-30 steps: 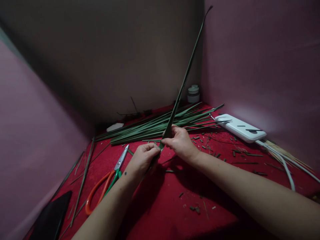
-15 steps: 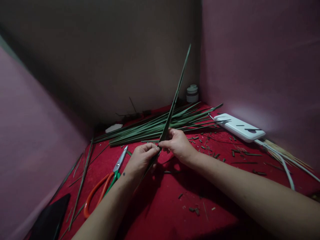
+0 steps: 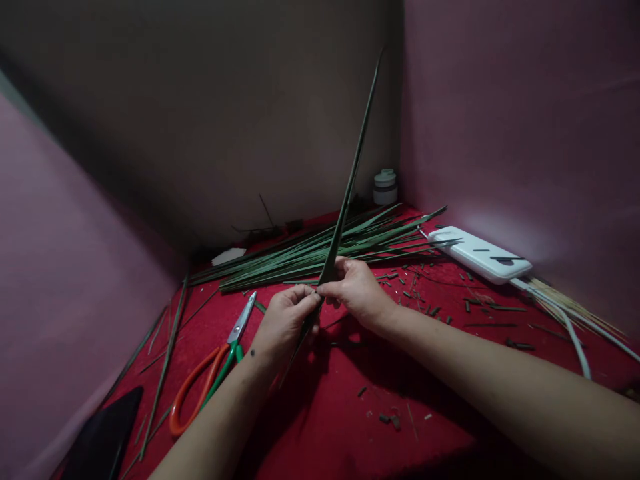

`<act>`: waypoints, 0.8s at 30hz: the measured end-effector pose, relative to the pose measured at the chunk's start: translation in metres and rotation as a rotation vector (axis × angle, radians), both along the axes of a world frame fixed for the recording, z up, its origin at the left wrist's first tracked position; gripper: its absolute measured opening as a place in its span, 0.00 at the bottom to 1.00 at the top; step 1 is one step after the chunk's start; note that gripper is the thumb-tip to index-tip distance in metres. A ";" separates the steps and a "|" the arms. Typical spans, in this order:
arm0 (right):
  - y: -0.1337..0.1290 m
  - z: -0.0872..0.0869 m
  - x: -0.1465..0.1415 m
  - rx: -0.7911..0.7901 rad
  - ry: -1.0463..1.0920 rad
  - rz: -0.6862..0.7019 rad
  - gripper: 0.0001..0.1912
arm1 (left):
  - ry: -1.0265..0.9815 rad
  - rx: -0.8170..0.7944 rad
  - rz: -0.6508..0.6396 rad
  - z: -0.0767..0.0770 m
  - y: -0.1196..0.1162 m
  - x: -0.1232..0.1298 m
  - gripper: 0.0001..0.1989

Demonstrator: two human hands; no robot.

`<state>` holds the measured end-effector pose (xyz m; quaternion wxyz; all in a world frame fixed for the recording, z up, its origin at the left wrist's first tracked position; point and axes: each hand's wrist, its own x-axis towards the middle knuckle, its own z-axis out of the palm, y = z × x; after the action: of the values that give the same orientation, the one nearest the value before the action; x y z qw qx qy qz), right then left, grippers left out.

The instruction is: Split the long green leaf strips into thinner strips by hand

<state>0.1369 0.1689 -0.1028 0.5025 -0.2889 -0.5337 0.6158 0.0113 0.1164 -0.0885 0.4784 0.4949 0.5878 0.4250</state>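
A long, narrow green leaf strip rises at a slant between my hands, its thin tip high against the back wall. My left hand pinches its lower part, and a thinner tail of leaf hangs below that hand. My right hand grips the strip from the right with thumb and fingers, close beside the left fingertips. The fingers hide exactly how the leaf is folded there. Behind the hands lies a pile of similar green leaf strips. Scissors with orange and green handles rest left of my left hand, partly behind the forearm.
On the right, a white power bank with a cable lies by the wall, near pale thin sticks. A white jar stands in the back corner. Leaf scraps litter the red cloth. A black flat object lies front left.
The held strip's tip now reaches higher against the wall, and the strip stands slightly steeper. Both hands have stayed nearly in place, still gripping it.
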 end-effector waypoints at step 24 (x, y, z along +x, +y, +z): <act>-0.001 0.001 0.001 0.078 -0.006 -0.017 0.07 | 0.002 -0.016 -0.016 0.001 0.001 0.000 0.10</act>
<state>0.1380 0.1682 -0.1023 0.5168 -0.2753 -0.5565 0.5894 0.0108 0.1171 -0.0880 0.4853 0.4961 0.5878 0.4157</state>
